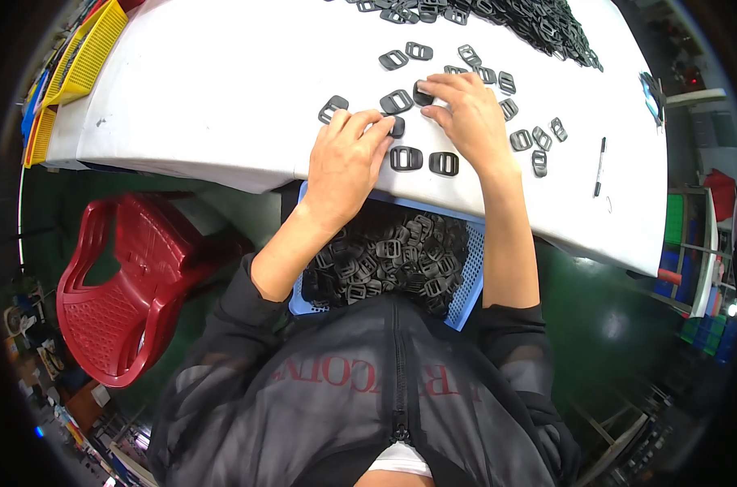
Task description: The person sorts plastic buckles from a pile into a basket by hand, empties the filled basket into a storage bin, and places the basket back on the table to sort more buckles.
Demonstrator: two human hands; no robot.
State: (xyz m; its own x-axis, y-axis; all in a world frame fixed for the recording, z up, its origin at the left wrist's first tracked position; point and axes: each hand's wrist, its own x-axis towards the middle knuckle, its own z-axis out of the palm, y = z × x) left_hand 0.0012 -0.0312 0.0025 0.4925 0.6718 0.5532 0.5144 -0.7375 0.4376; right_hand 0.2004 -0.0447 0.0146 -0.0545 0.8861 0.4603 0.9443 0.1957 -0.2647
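Observation:
My left hand (345, 166) is on the white table, its fingers closed on a black plastic buckle (397, 127). My right hand (468, 114) reaches in from the other side, thumb and fingers pinching another black buckle (423, 94). Between the hands lies a loose buckle (397, 101). Two more, a left one (406, 158) and a right one (444, 163), sit side by side near the table's front edge. Left of my left hand is a further buckle (333, 108), partly covered by the fingers. Several others are scattered beyond and beside my right hand.
A big heap of black buckles (539, 28) covers the far side of the white table (198, 97). Below the edge, a blue basket (468, 276) holds many buckles. A pen (601, 166) lies at right, yellow baskets (80, 61) at far left, a red chair (133, 276) below.

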